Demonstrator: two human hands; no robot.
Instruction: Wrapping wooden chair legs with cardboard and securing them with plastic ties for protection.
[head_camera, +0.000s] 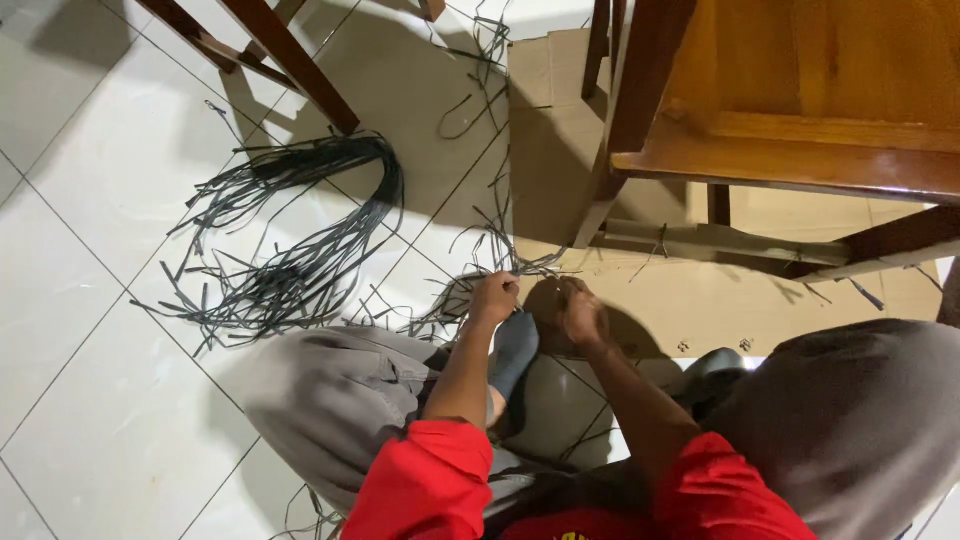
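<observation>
Strip bundle (300, 220) on floor (90, 300) left of hands (540, 305); chair (780, 120) on cardboard (550, 130) beyond them.

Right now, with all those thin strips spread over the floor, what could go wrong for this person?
The loose dark strips lie fanned over smooth white tiles; someone stepping there might slip or scatter them. Both the left hand and right hand pinch strands close together, so strands could tangle. The wooden chair stands very near overhead.

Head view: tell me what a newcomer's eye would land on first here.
First the big looped bundle of dark strips splayed over the white tiled floor at left. Next the two hands meeting at centre, left hand and right hand, pinching thin strips above a grey-socked foot. A wooden chair stands on cardboard at upper right.
</observation>
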